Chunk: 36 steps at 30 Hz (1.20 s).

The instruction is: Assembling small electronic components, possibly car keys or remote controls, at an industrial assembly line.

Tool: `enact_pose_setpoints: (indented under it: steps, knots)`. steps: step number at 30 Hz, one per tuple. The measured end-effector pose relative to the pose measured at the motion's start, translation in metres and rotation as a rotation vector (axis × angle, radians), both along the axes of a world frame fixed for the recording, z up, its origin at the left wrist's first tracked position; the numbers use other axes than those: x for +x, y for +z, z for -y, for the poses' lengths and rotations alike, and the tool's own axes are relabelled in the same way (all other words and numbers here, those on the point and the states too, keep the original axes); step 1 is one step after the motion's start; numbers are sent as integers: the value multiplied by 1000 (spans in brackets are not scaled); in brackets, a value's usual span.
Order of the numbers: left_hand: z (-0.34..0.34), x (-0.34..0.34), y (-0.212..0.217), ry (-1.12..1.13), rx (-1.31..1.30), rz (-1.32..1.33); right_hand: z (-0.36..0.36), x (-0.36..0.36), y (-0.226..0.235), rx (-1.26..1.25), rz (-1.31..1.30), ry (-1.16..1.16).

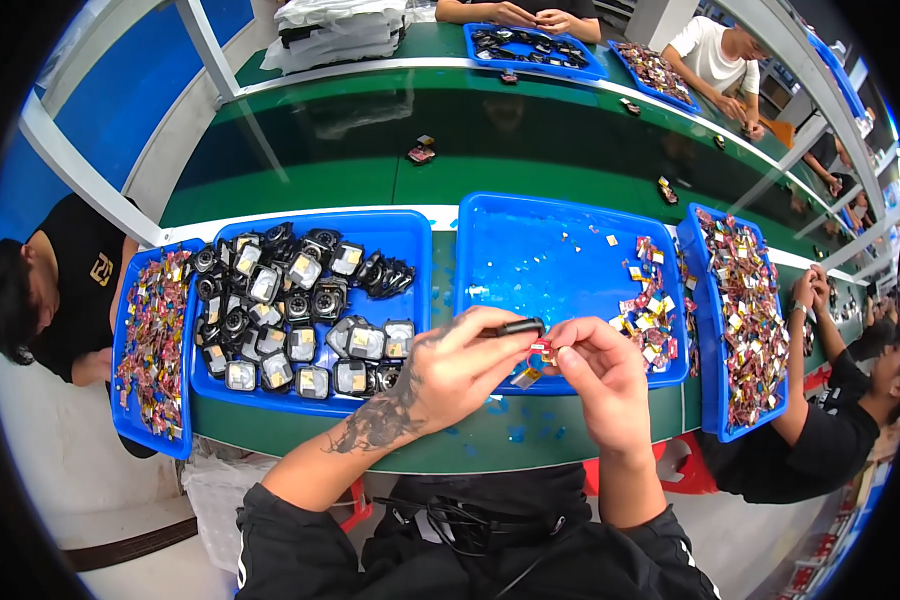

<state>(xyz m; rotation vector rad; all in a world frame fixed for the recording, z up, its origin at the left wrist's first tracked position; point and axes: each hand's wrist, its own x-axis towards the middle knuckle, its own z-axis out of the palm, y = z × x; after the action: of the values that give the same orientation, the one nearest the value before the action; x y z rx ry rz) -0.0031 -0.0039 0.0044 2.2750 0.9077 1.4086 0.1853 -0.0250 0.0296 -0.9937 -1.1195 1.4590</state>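
Above the table's near edge, my left hand grips a black smartwatch case between thumb and fingers. Close beside it, my right hand pinches a small red circuit board with a silver-and-yellow battery hanging under it. Whether the board is still wired to the case cannot be made out. Left of my hands, a blue tray holds many black watch cases, some with silver batteries showing. Behind my hands, another blue tray has loose boards and batteries heaped along its right side.
Narrow blue trays full of small boards stand at the far left and right. Beyond a white rail runs a green conveyor belt with a few parts. Other people sit at both sides and across the belt.
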Motion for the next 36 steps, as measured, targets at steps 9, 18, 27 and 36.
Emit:
enact_pose_setpoints:
  steps: [9,18,27,36]
  knots:
    - [7,10,-7,-353,-1306,707,5,-1,-5,94,78,-65]
    - [9,14,-10,-273,-1064,706,-1,-8,-16,334,467,-281]
    - [12,17,4,-209,-962,802,-6,-22,-18,352,539,-313]
    - [-10,-16,18,244,-530,119,-68,-29,-12,580,736,-80]
